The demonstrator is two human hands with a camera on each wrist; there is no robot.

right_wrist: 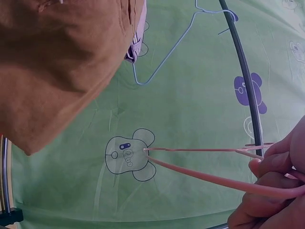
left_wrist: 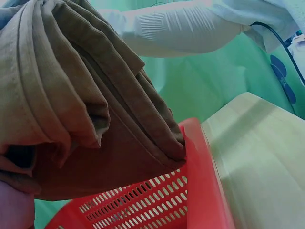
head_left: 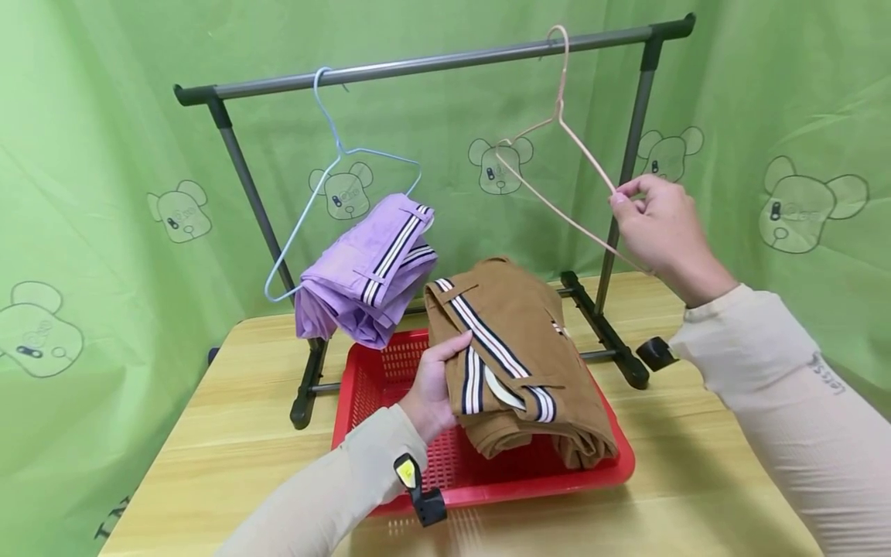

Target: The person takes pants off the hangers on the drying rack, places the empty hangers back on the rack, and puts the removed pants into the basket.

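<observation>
My left hand (head_left: 433,388) grips folded brown pants (head_left: 518,333) by the side of the waistband, thumb on top of the striped band. The pants are over the red basket (head_left: 623,456), and in the left wrist view their folded layers (left_wrist: 95,100) overlap the basket rim. At the right, my right hand (head_left: 661,224) pinches the sloping arm of a pink wire hanger (head_left: 581,147), whose hook sits on the rack's bar. In the right wrist view, curled fingers (right_wrist: 271,191) hold the pink hanger's wire (right_wrist: 205,177). The left hand's fingers are mostly hidden beneath the pants.
A metal clothes rack (head_left: 445,63) with black feet stands on the wooden table (head_left: 209,433) behind the basket. On its left hangs a blue hanger (head_left: 306,220) carrying folded purple pants (head_left: 376,267). A green curtain (head_left: 431,23) with bear-head drawings surrounds the table.
</observation>
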